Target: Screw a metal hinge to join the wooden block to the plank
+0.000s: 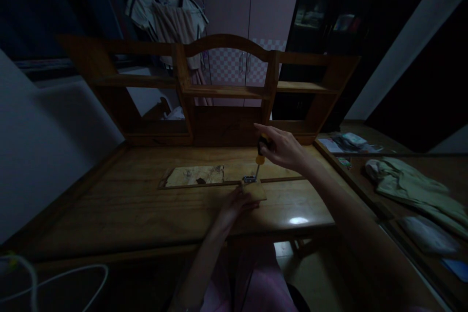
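My right hand [283, 148] is closed around the dark and yellow handle of a screwdriver [260, 155] held upright. Its tip rests on a small metal hinge [249, 179] on the wooden desk [146, 204]. My left hand [236, 204] lies on the desk and presses a small wooden block [255, 191] just below the hinge, its fingers curled against the block. A shallow recessed strip [193, 175] with a pale worn surface runs along the desk to the left of the hinge.
A wooden shelf hutch [226, 90] stands at the back of the desk. On the right a side table [369, 204] carries a folded greenish cloth [413, 187] and papers [347, 142]. White cable [54, 280] loops at lower left. Clothes [171, 14] hang behind the hutch.
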Action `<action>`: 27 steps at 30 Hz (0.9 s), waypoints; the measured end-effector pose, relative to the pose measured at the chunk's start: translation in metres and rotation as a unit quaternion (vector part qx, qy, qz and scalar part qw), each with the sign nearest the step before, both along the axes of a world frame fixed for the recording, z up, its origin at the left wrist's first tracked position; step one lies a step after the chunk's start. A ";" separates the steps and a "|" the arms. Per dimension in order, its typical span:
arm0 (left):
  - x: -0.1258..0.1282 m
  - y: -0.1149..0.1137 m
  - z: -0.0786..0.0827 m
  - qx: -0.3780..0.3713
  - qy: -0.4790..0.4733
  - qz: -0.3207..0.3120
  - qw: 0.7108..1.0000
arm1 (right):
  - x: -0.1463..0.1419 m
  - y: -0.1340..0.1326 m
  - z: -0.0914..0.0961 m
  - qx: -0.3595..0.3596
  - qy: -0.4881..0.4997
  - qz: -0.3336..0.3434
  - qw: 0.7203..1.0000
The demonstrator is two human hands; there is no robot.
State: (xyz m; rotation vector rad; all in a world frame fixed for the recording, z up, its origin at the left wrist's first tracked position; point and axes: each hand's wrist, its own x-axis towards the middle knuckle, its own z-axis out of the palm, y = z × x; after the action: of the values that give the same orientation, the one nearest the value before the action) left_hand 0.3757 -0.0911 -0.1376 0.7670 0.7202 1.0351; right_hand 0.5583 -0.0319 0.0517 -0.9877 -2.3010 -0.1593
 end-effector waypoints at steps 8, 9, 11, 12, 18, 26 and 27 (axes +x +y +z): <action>0.000 -0.003 0.006 -0.009 -0.008 0.003 1.000 | -0.002 -0.005 0.003 0.006 -0.038 -0.044 0.998; 0.000 -0.002 0.006 -0.012 -0.004 0.002 1.000 | -0.001 -0.004 0.003 -0.003 -0.031 -0.019 0.999; 0.000 -0.002 0.005 -0.013 0.004 0.002 1.000 | 0.000 -0.003 0.003 -0.017 -0.014 0.004 1.000; 0.000 -0.001 0.004 -0.013 0.004 0.003 1.000 | -0.001 -0.002 0.002 -0.017 -0.008 -0.002 1.000; 0.000 0.000 0.000 0.002 0.007 -0.010 1.000 | -0.003 -0.007 0.003 0.005 -0.040 -0.058 0.997; 0.000 -0.002 0.004 0.000 0.015 -0.002 1.000 | -0.004 -0.006 0.000 -0.012 -0.014 -0.057 0.998; 0.000 -0.002 0.005 0.002 0.018 -0.005 1.000 | -0.005 -0.007 0.000 -0.003 -0.020 -0.071 0.997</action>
State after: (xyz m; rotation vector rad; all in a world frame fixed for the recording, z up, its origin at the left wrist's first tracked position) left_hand 0.3757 -0.0930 -0.1325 0.7939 0.7436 1.0170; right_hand 0.5536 -0.0389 0.0522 -1.1619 -2.2675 -0.2339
